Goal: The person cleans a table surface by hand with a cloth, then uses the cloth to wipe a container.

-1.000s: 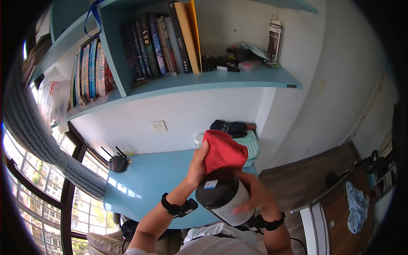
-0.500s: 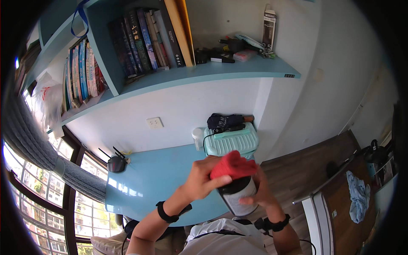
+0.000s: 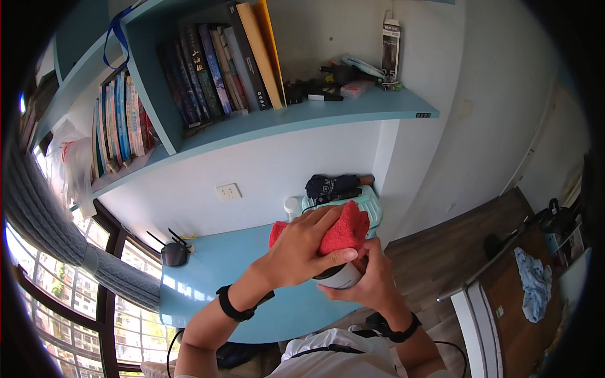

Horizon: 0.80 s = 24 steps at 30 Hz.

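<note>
A folded red cloth (image 3: 348,232) is gripped by my left hand (image 3: 296,249), its fingers curled over the top and the thumb pointing right. Beneath the cloth, a white cylindrical container (image 3: 343,277) with a black upper part is tilted and mostly covered by my hands. My right hand (image 3: 373,285) wraps around that container from the right and below. The cloth lies against the container's top end. Both hands are raised in front of my body, over the right part of the blue desk (image 3: 233,271).
A mint-green case (image 3: 373,205) with a dark folded umbrella (image 3: 334,184) stands behind my hands, beside a white bottle (image 3: 290,206). A black router (image 3: 174,254) sits at the desk's left. Overhead juts a blue shelf (image 3: 353,111) with books. Light-blue fabric (image 3: 532,283) lies at right.
My left hand has shifted over the cloth, which now spreads further left across the container's top. The container has tilted and risen slightly, and my right hand has moved lower around it.
</note>
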Each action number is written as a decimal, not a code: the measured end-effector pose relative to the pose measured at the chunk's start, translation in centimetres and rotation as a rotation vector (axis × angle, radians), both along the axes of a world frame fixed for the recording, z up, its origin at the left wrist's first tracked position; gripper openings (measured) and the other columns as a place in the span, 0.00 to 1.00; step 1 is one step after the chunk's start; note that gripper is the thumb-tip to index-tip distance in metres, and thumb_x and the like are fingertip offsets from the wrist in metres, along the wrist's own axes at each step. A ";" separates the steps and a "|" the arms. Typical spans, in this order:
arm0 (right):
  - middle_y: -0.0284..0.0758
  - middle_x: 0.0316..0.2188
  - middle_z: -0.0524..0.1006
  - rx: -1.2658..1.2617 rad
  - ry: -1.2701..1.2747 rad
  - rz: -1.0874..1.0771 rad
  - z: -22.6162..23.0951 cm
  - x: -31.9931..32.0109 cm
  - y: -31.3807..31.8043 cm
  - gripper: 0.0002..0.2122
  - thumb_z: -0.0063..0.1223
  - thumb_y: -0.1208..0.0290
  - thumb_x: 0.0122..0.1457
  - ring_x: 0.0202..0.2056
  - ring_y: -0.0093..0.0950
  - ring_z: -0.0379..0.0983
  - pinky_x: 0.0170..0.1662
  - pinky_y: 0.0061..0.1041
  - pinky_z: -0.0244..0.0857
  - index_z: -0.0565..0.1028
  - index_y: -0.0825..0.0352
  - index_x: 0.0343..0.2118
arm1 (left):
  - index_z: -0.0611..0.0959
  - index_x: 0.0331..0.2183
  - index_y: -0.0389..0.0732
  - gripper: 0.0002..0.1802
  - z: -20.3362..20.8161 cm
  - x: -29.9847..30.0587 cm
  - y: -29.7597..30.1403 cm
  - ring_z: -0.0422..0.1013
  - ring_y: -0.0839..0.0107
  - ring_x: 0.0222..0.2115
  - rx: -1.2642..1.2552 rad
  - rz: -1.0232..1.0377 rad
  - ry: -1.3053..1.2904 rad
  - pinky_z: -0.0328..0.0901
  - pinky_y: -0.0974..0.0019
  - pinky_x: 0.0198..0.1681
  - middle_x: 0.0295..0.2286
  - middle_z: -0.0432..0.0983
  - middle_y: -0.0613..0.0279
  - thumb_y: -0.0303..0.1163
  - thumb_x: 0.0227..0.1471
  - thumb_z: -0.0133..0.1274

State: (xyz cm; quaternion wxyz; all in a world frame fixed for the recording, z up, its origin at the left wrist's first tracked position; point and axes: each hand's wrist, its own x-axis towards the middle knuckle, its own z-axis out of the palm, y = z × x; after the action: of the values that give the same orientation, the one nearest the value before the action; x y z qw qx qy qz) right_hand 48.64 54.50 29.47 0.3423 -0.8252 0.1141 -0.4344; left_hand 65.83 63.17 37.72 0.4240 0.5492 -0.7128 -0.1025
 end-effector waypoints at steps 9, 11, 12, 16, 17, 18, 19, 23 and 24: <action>0.42 0.32 0.81 0.056 -0.108 -0.014 0.2 1.4 -2.8 0.40 0.82 0.56 0.34 0.31 0.38 0.82 0.36 0.32 0.76 0.67 0.70 0.46 | 0.74 0.56 0.33 0.45 0.6 -1.8 1.9 0.70 0.43 0.50 -0.206 0.209 -0.429 0.64 0.45 0.52 0.52 0.72 0.41 0.61 0.51 0.60; 0.42 0.32 0.81 0.070 -0.110 -0.016 1.0 1.2 -2.8 0.39 0.83 0.56 0.34 0.32 0.36 0.83 0.36 0.31 0.76 0.68 0.70 0.45 | 0.75 0.56 0.34 0.45 0.8 -2.3 2.2 0.69 0.44 0.50 -0.269 0.224 -0.461 0.63 0.46 0.53 0.53 0.71 0.42 0.61 0.51 0.60; 0.42 0.31 0.81 0.085 -0.107 -0.018 1.5 1.0 -2.6 0.38 0.83 0.57 0.34 0.32 0.34 0.83 0.36 0.29 0.76 0.69 0.70 0.44 | 0.75 0.56 0.34 0.45 0.6 -2.1 2.2 0.69 0.44 0.50 -0.270 0.227 -0.461 0.63 0.46 0.53 0.53 0.71 0.42 0.61 0.51 0.60; 0.37 0.29 0.79 0.009 -0.082 0.023 2.4 0.4 -1.5 0.36 0.83 0.58 0.33 0.28 0.28 0.79 0.34 0.26 0.74 0.70 0.68 0.43 | 0.72 0.58 0.34 0.44 -0.1 -0.5 1.9 0.71 0.43 0.50 -0.260 0.153 -0.308 0.64 0.45 0.53 0.54 0.71 0.42 0.59 0.52 0.60; 0.35 0.27 0.77 -0.081 -0.062 0.002 2.7 0.7 -1.0 0.35 0.83 0.59 0.33 0.26 0.27 0.76 0.32 0.25 0.72 0.71 0.67 0.43 | 0.71 0.60 0.34 0.45 -0.1 -0.1 1.7 0.71 0.43 0.49 -0.199 0.136 -0.220 0.64 0.46 0.53 0.54 0.71 0.42 0.59 0.53 0.59; 0.32 0.25 0.75 -0.171 -0.041 -0.014 2.9 1.0 -0.4 0.34 0.83 0.60 0.33 0.23 0.26 0.73 0.30 0.25 0.71 0.71 0.66 0.42 | 0.71 0.60 0.34 0.45 0.0 0.1 1.4 0.71 0.43 0.49 -0.200 0.140 -0.218 0.64 0.46 0.53 0.54 0.71 0.42 0.59 0.53 0.59; 0.30 0.23 0.72 -0.115 -0.107 0.034 2.6 1.5 0.1 0.34 0.81 0.62 0.35 0.21 0.27 0.68 0.26 0.27 0.67 0.71 0.65 0.44 | 0.70 0.60 0.34 0.45 0.1 0.3 1.0 0.72 0.43 0.48 -0.130 0.130 -0.148 0.65 0.48 0.53 0.53 0.72 0.41 0.58 0.54 0.59; 0.32 0.26 0.74 -0.202 -0.041 -0.017 0.1 1.5 0.5 0.34 0.83 0.58 0.32 0.24 0.24 0.72 0.29 0.23 0.70 0.72 0.65 0.40 | 0.69 0.60 0.32 0.45 0.0 0.5 0.3 0.73 0.45 0.45 0.048 0.135 -0.017 0.67 0.51 0.51 0.46 0.75 0.41 0.58 0.56 0.58; 0.32 0.26 0.74 -0.200 -0.043 -0.016 0.1 1.6 0.5 0.34 0.83 0.58 0.32 0.24 0.24 0.72 0.29 0.23 0.70 0.72 0.65 0.40 | 0.70 0.60 0.32 0.45 -0.5 0.4 0.0 0.73 0.45 0.44 0.019 0.148 -0.043 0.67 0.50 0.51 0.44 0.75 0.42 0.58 0.56 0.58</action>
State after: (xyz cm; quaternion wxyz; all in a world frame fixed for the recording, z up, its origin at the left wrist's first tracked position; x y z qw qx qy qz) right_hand 50.24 55.02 29.58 0.2574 -0.8448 0.0692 -0.4639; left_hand 66.21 63.15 37.19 0.4097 0.6064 -0.6783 -0.0658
